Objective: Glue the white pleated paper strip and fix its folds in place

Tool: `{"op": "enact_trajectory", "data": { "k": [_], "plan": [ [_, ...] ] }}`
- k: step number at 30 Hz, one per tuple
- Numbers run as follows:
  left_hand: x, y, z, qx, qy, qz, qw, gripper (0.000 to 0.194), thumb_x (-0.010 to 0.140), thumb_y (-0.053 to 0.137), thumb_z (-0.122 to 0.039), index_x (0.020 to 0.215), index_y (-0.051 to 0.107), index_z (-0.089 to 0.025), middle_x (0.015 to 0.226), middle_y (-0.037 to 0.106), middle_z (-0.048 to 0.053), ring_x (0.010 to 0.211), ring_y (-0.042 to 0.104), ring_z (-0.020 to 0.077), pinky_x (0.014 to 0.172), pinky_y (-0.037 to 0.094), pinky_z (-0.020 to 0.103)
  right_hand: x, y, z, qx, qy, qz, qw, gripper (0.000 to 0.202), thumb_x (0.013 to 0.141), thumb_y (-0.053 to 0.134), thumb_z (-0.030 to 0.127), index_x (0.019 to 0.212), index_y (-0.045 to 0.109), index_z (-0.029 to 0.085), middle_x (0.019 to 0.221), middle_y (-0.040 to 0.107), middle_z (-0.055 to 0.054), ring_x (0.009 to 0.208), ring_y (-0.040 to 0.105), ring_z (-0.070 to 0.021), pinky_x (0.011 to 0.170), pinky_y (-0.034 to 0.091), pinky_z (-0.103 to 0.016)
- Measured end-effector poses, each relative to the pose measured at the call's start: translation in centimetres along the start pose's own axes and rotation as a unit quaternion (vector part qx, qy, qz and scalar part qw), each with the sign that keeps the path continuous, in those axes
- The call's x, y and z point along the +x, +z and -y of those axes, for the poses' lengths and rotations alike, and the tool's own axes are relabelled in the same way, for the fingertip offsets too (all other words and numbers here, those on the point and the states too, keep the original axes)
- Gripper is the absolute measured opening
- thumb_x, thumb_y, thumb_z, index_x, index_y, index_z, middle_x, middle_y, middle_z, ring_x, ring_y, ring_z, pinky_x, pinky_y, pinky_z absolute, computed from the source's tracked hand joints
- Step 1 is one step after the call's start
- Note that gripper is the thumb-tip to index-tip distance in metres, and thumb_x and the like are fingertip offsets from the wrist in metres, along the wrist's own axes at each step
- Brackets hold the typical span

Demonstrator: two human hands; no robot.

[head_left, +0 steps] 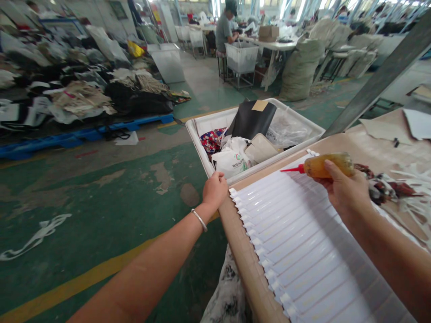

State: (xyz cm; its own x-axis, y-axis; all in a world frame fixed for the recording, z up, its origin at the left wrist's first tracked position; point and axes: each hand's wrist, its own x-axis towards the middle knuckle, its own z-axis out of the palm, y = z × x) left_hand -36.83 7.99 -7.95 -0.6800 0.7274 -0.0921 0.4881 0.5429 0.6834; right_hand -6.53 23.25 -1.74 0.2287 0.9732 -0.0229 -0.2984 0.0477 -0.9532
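Observation:
White strips [289,224] lie in overlapping rows on a brown-covered table [242,251], their small folded ends along its left edge. My right hand [346,186] is wrapped round a glue bottle [328,166] of amber liquid, held tilted on its side above the far rows. The bottle's red nozzle [292,169] points left. At the table's far left corner, beside the white bin, my left hand [215,190] has its fingers curled; what they hold, if anything, is hidden. A silver bangle [199,220] circles the left wrist.
Beyond the table stands a white bin [198,146] with bags and a black sheet. White straps and fabric scraps [400,186] lie at the table's right. A slanted metal post [377,80] rises behind. Blue pallets [74,137] with piled material are at left; a person [224,33] sits farther back.

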Motion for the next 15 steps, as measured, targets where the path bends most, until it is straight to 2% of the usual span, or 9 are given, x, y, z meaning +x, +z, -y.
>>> {"op": "enact_trajectory", "data": {
  "k": [8, 15],
  "plan": [
    [-0.1, 0.1, 0.1, -0.002, -0.004, -0.004, 1.000, 0.035, 0.101, 0.051, -0.020, 0.127, 0.075, -0.020, 0.121, 0.082, 0.012, 0.113, 0.076, 0.0257, 0.099, 0.055, 0.034, -3.9, 1.0, -0.7, -0.051, -0.003, 0.096, 0.994, 0.057, 0.062, 0.101, 0.044, 0.104, 0.069, 0.021, 0.111, 0.073, -0.009, 0.093, 0.075, -0.0267, 0.066, 0.070, -0.043],
    [-0.2, 0.3, 0.1, -0.011, -0.010, -0.004, 1.000, 0.035, 0.103, 0.049, -0.022, 0.127, 0.074, -0.021, 0.122, 0.081, 0.011, 0.113, 0.076, 0.0248, 0.097, 0.054, 0.032, -7.5, 2.5, -0.8, -0.069, 0.039, 0.133, 0.988, 0.065, 0.060, 0.102, 0.053, 0.103, 0.065, 0.022, 0.106, 0.072, -0.007, 0.086, 0.073, -0.0245, 0.063, 0.070, -0.042]
  ]
}}
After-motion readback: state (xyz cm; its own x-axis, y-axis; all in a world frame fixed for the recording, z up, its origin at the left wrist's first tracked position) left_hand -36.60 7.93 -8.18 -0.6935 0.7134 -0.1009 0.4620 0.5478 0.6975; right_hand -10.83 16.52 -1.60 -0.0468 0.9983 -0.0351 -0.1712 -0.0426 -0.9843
